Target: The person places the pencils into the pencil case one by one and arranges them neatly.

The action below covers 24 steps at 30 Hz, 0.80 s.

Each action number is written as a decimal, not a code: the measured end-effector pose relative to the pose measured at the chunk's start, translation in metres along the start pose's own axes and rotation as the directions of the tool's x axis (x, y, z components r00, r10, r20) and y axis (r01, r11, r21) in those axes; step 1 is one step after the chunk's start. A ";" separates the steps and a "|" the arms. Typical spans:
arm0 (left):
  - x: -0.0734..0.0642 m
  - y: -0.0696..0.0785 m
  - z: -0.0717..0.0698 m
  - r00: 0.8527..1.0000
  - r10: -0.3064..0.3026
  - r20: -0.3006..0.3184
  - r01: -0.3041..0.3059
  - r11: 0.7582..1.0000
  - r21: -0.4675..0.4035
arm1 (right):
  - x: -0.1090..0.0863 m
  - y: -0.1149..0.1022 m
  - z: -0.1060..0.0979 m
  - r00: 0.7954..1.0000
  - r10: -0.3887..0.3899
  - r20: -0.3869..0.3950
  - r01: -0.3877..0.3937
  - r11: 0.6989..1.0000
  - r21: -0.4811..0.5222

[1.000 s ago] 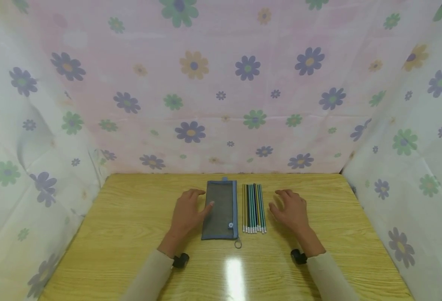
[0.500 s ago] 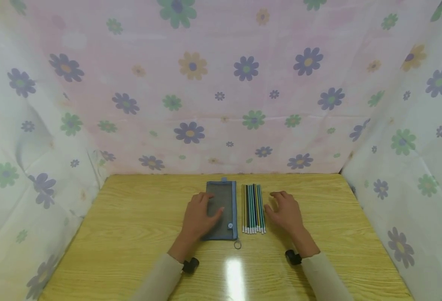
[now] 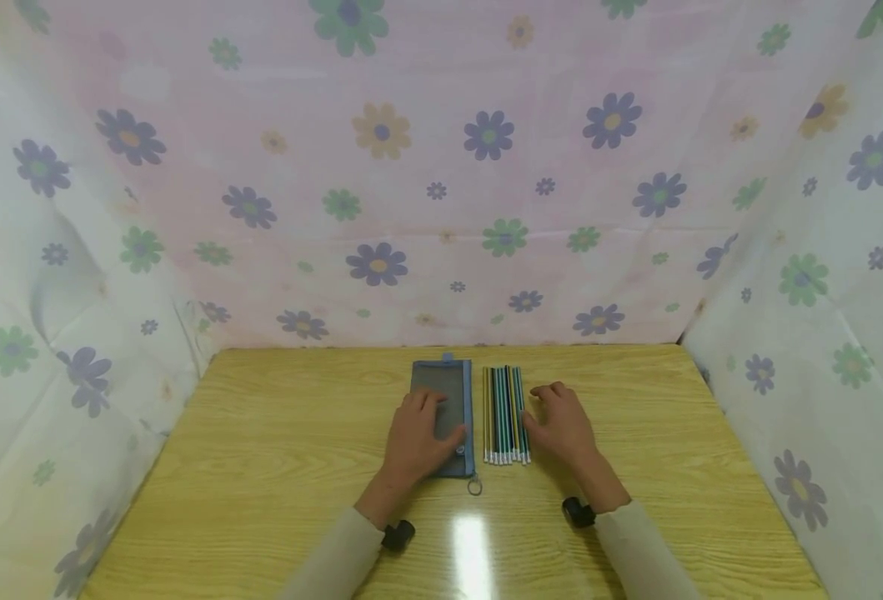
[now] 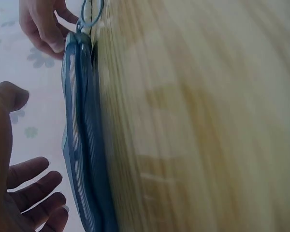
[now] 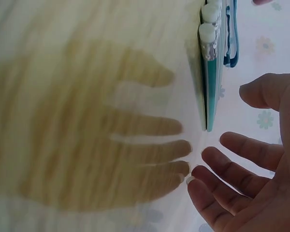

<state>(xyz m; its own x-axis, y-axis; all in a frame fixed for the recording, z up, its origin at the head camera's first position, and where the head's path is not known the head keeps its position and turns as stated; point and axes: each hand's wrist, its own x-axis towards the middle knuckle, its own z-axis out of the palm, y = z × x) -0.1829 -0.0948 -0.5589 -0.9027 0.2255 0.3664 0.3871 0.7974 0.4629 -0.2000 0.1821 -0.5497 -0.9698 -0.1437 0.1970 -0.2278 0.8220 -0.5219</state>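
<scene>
A blue-grey mesh zip pouch (image 3: 438, 379) lies flat on the table, a ring (image 3: 474, 486) at its near right corner. My left hand (image 3: 415, 442) hovers over the pouch, fingers loosely bent and holding nothing; the left wrist view shows a gap between it and the zip edge (image 4: 79, 125). Just right of the pouch lies a row of several pencils (image 3: 504, 417), green, black and yellowish, their white eraser ends towards me. Beside them on the right is my right hand (image 3: 564, 429), thumb and fingers spread. In the right wrist view its fingers (image 5: 232, 169) stay apart from the pencils.
The wooden table (image 3: 276, 417) stretches to both sides, with a bright light reflection near the front. Flower-printed cloth (image 3: 441, 233) hangs behind it and along both sides.
My left hand has moved right, from the pouch's left edge to over its middle. My right hand has come left, closer to the pencils. Pouch and pencils stay put.
</scene>
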 end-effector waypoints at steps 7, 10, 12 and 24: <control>0.000 0.010 0.006 1.000 0.022 0.000 -0.022 0.998 0.066 | 0.001 -0.004 0.002 1.000 0.024 0.007 -0.023 0.999 -0.025; 0.001 0.012 0.009 1.000 0.004 0.014 -0.005 0.994 0.106 | 0.002 -0.006 0.002 0.999 0.040 0.018 -0.040 0.999 -0.028; 0.002 0.014 0.012 1.000 -0.009 0.026 0.005 0.990 0.144 | 0.002 -0.007 0.002 0.998 0.056 0.031 -0.055 0.998 -0.028; 0.002 0.029 0.016 0.991 -0.092 0.094 0.071 0.976 0.208 | 0.005 -0.012 0.002 0.993 0.083 0.089 -0.083 0.997 -0.012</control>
<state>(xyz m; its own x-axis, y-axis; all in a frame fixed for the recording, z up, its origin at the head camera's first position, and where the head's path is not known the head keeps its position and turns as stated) -0.1762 -0.0622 -0.5571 -0.9482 0.2031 0.2444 0.2748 0.9103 0.3096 -0.2023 0.1704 -0.5438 -0.9893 -0.1230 0.0784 -0.1459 0.8379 -0.5260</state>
